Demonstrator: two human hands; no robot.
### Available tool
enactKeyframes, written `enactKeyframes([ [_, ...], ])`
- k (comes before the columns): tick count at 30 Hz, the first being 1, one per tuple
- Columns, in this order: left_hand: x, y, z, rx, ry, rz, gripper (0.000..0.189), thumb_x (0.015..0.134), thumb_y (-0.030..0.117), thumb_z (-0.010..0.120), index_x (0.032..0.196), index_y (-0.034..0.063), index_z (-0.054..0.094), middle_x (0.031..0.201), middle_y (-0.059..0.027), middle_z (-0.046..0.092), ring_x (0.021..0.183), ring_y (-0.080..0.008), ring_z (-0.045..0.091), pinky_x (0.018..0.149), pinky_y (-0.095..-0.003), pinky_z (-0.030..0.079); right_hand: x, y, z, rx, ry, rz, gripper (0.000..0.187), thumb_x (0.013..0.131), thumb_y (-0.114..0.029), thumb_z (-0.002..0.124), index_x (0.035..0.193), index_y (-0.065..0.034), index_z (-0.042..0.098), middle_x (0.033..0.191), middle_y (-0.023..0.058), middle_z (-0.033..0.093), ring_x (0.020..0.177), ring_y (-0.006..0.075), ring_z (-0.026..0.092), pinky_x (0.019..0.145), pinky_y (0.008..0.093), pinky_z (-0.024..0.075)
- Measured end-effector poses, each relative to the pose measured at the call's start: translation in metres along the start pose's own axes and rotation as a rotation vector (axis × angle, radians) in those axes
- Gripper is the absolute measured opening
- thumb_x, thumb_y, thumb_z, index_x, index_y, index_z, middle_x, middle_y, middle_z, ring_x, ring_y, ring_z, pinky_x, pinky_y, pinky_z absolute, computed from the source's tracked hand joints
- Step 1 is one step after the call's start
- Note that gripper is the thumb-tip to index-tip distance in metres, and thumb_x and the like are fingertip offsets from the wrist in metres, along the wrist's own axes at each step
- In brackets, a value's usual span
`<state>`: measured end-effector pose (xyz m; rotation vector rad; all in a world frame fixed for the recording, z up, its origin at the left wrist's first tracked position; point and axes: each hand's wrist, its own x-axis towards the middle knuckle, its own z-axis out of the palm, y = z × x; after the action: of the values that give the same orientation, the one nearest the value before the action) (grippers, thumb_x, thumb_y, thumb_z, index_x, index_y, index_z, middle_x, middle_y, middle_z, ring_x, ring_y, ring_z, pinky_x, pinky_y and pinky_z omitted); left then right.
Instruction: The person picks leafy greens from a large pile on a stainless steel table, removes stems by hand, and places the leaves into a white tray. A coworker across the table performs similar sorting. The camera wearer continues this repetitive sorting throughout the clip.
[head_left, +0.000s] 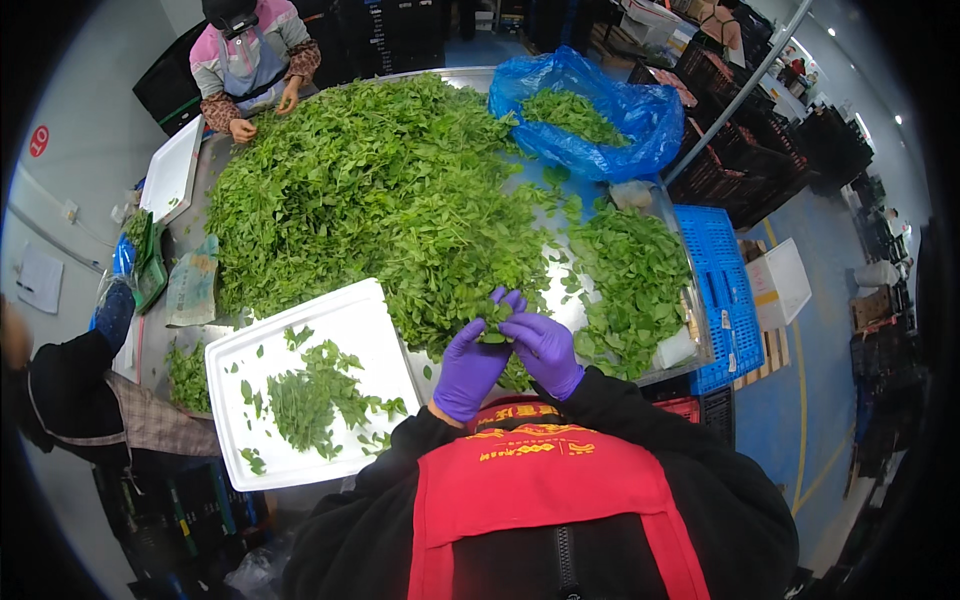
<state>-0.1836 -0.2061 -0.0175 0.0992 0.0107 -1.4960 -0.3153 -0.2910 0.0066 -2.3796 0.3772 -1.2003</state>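
Observation:
Both of my hands wear purple gloves and meet over the near edge of a large heap of leafy green stems (352, 187). My left hand (471, 369) grips a small green sprig (493, 330) between thumb and fingers. From the other side my right hand (544, 351) has its fingertips closed on the leaves of the same sprig. Its lower part is partly hidden by the fingers. Left of my hands is a white foam tray (300, 469), tilted in view, with a bunch of greens (307, 401) and loose leaves in it.
A smaller leaf pile (630, 285) lies right on the metal table (562, 281). An open blue plastic bag (637, 154) holds greens at the back. Blue crates (720, 300) adjoin the table's right side. Co-workers stand at far left (75, 382) and back left (247, 60), near a green scale (152, 270).

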Motion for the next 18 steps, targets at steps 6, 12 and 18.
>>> enactKeyframes([
  [6,-0.002,0.015,-0.021,1.114,0.107,0.281,0.042,0.107,0.002,0.042,0.149,0.0001,0.039,0.125,-0.0065,0.059,0.121,-0.0200,0.059,0.106,-0.0328,0.049,0.004,0.029,0.005,-0.107,-0.152,-0.028,0.022,0.084,-0.006,0.071,0.106,-0.0061,0.070,0.095,0.0094,0.070,0.081,0.0281,0.070,0.069,0.0364,0.0562],
  [12,0.002,0.027,-0.031,0.604,0.145,0.318,0.032,0.105,0.002,0.046,0.137,0.0012,0.045,0.111,-0.0050,0.055,0.120,-0.0218,0.055,0.112,-0.0405,0.044,0.043,0.129,0.022,-0.129,0.039,0.735,0.018,0.089,-0.020,0.072,0.104,-0.0090,0.074,0.093,0.0090,0.070,0.085,0.0262,0.068,0.074,0.0367,0.0537],
  [18,0.010,0.028,-0.032,0.202,0.217,0.130,0.027,0.105,0.016,0.052,0.129,0.0046,0.050,0.102,-0.0066,0.055,0.111,-0.0262,0.055,0.110,-0.0448,0.041,0.070,0.185,0.049,-0.360,-0.454,0.598,0.024,0.079,-0.031,0.078,0.089,-0.0097,0.076,0.093,0.0085,0.070,0.096,0.0305,0.064,0.084,0.0436,0.0508],
])
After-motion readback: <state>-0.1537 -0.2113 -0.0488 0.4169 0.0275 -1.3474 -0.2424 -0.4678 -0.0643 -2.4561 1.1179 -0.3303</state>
